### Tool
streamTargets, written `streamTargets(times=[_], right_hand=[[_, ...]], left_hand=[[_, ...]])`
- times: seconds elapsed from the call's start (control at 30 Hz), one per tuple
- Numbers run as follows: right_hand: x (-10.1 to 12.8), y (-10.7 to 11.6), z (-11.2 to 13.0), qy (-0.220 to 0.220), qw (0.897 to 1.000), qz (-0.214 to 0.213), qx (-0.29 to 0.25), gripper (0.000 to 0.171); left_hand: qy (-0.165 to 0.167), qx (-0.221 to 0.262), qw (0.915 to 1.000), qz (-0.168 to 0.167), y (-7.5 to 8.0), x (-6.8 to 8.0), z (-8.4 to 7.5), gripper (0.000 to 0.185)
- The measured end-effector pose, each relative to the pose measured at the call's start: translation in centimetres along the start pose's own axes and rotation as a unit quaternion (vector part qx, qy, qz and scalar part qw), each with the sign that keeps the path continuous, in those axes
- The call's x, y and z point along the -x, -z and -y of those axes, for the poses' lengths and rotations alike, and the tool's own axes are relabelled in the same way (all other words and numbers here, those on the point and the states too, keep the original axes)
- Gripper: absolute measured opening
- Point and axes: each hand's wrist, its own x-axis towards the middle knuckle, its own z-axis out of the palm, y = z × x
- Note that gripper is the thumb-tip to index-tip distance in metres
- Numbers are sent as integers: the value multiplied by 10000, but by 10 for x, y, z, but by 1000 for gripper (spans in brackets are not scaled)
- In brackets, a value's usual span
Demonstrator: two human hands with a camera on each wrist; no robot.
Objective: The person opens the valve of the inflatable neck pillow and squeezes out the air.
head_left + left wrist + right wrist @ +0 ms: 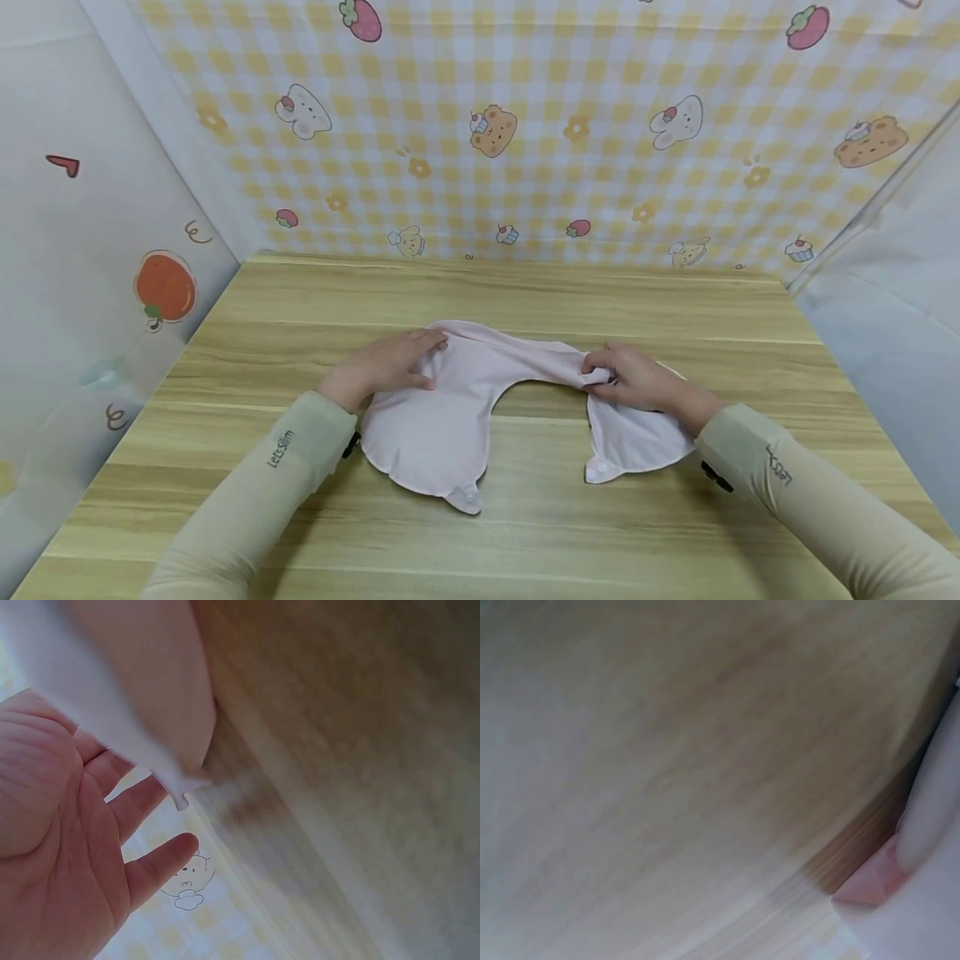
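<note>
A pale pink U-shaped cloth bib [450, 408] lies flat on the wooden table [480, 533], its two rounded ends with snap tabs pointing toward me. My left hand [390, 362] rests on its left half with fingers laid out flat. My right hand [637, 379] pinches a bunched fold of the cloth at the top right. In the left wrist view the left hand [82, 847] shows its palm with straight fingers under the bib's edge [142, 697]. The right wrist view is blurred and shows mostly table, with a strip of the pink cloth [937, 900] at the right edge.
A yellow checked backdrop [540, 125] with cartoon animals stands behind the table. White panels close in the left side [90, 250] and right side [892, 317]. Bare wood lies in front of and behind the bib.
</note>
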Motion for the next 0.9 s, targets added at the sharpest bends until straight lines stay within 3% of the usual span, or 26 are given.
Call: streamTargets(times=[0.9], right_hand=[[1, 0, 0, -121, 9996, -55, -231, 10]], left_hand=[[-23, -100, 9999, -8, 0, 0, 0, 74]])
